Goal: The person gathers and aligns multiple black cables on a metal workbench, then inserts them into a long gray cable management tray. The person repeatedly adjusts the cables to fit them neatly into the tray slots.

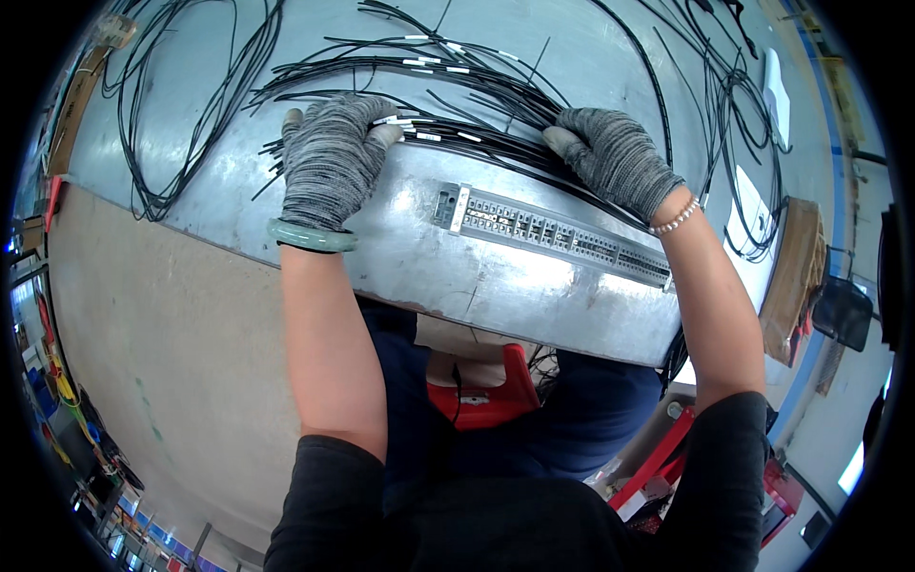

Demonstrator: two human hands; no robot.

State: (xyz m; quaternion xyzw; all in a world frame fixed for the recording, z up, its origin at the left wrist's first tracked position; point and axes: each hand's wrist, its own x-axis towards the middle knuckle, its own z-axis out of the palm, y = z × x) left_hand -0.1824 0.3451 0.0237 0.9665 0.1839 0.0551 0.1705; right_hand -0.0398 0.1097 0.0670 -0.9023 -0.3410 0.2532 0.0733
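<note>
A bundle of thin black cables [477, 141] with white marker sleeves lies across the metal table. My left hand [334, 153], in a grey knitted glove, is closed around the bundle near its loose left ends, thumb beside the white sleeves. My right hand [610, 157], gloved the same way, grips the cables farther right, its thumb and fingertips pressed on them. Just in front of the bundle lies a metal rail with a long terminal strip [562, 236], touched by neither hand. What sits under my palms is hidden.
More black cables [410, 65] with white sleeves lie behind the held bundle. A loose coil [191, 105] is at the far left; another tangle [739, 105] lies at the far right near white paper [751, 210]. The table's front edge [467, 322] is before my lap, above a red stool [486, 396].
</note>
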